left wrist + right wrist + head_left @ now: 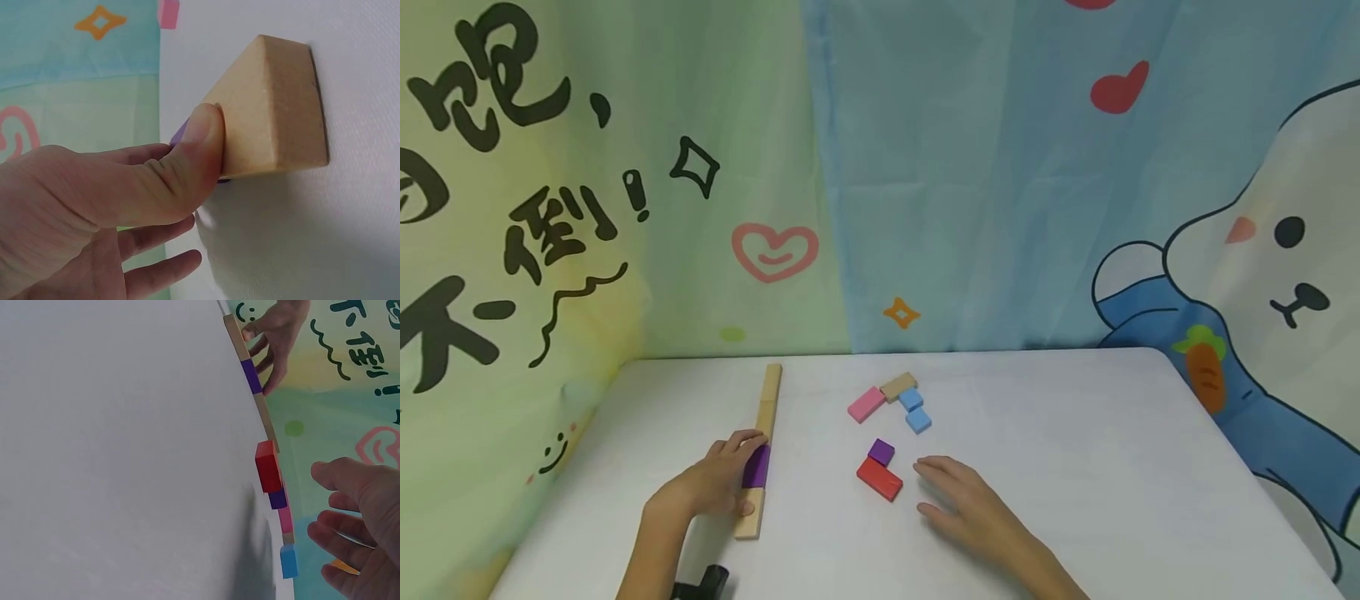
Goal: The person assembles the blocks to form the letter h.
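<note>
A straight row of blocks lies on the left of the white table, with a purple block between wooden ones. My left hand spans the purple block: its thumb rests on the near wooden block, and its forefinger touches the row around the purple block's far end. The other left fingers stick out loosely beside the row. In the head view my right hand hovers right of a red block, fingers spread and holding nothing. A small purple block touches the red one.
Farther back lie a pink block, a wooden block and two light blue blocks in a loose cluster. A black object shows at the bottom edge by the left forearm. A printed curtain hangs behind the table.
</note>
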The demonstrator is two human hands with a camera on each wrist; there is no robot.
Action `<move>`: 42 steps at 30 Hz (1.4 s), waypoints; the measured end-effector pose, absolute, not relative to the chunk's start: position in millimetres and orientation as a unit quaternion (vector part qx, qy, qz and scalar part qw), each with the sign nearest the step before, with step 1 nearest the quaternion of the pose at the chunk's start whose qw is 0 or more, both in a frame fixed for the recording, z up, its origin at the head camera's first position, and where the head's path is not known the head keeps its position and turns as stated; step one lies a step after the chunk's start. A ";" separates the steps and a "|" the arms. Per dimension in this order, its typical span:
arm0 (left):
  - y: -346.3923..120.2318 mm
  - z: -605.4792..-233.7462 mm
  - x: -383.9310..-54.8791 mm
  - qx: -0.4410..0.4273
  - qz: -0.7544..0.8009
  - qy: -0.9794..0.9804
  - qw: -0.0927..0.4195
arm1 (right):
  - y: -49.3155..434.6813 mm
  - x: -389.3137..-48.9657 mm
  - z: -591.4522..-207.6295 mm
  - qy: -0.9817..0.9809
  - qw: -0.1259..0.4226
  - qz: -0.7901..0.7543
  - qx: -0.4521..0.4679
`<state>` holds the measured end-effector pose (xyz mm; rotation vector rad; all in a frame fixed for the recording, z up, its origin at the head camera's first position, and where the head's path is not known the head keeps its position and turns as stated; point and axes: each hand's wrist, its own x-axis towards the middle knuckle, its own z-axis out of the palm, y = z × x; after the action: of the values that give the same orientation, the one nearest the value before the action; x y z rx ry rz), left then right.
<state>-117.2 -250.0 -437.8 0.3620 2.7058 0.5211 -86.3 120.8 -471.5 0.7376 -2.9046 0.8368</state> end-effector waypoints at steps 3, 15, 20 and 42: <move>-250.2 -437.0 -117.6 0.128 0.184 0.957 0.183 | 119.2 -92.4 -471.6 -0.937 0.032 0.248 0.245; -250.6 -440.3 -122.0 0.129 0.175 0.960 0.176 | 91.9 -135.2 -459.4 -0.937 0.008 0.254 0.240; -248.8 -440.9 -121.6 0.133 0.183 0.958 0.178 | 80.3 -148.9 -462.5 -0.944 -0.025 0.219 0.247; -250.4 -440.2 -120.1 0.126 0.183 0.959 0.178 | 62.4 -158.9 -476.0 -0.946 -0.025 0.221 0.236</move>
<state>-120.1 -250.4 -440.2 0.3569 2.7116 0.5178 -158.9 62.4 -476.0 0.7532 -3.0210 0.7062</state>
